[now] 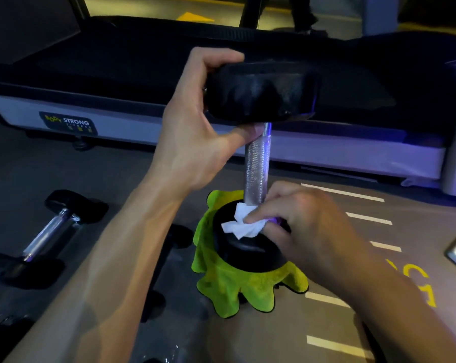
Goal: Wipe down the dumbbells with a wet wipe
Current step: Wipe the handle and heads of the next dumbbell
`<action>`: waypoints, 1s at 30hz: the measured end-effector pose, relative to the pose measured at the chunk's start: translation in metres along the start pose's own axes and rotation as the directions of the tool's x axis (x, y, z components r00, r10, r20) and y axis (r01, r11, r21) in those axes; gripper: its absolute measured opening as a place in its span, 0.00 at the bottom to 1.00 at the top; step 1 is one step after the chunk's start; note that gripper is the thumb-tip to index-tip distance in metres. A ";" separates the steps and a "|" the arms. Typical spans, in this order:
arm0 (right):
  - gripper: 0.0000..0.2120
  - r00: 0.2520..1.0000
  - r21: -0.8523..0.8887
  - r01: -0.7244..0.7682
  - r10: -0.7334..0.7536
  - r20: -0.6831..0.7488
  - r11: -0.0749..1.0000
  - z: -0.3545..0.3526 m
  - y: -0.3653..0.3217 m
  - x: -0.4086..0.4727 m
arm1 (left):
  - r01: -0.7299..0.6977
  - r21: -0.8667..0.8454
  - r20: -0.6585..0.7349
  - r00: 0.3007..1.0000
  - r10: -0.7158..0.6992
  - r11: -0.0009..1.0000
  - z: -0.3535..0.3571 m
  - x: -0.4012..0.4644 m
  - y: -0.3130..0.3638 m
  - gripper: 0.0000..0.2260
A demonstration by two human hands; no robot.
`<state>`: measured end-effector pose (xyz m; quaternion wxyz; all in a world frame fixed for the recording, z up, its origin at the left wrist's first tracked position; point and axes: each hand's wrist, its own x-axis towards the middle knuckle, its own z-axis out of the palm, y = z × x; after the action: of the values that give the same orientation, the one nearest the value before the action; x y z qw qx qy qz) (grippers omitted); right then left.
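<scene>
Left hand (195,132) gripping upright dumbbell (257,163), right hand (308,226) pinching wipe (241,224) — green cloth (237,286) beneath

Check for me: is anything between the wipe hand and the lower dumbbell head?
Nothing visible. The right hand already presses the wet wipe onto the lower dumbbell head beside the handle.

Bare floor (352,258) lies open rightward; leftward, a dumbbell (46,229) and perhaps other dark weights crowd in.
</scene>
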<state>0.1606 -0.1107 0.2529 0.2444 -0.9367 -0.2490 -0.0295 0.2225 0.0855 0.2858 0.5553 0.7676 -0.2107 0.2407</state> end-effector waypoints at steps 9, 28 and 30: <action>0.11 0.831 -0.123 0.035 -0.097 -0.548 0.992 -0.023 0.000 0.025 | 0.015 -0.036 -0.013 1.000 -0.015 0.999 0.001 -0.001 -0.002 0.32; 0.14 0.903 -0.079 0.173 -0.190 -0.384 0.982 -0.008 0.000 0.028 | 0.027 -0.021 -0.003 1.000 -0.028 0.999 -0.002 0.004 -0.008 0.31; 0.16 0.872 -0.096 0.172 -0.197 -0.448 0.980 -0.005 -0.004 0.036 | 0.033 -0.024 0.021 0.999 -0.032 0.999 -0.004 0.005 -0.008 0.31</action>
<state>0.1899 -0.0939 0.2659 0.2669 -0.8817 -0.2724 -0.2778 0.2306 0.0910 0.2842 0.5661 0.7667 -0.2068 0.2213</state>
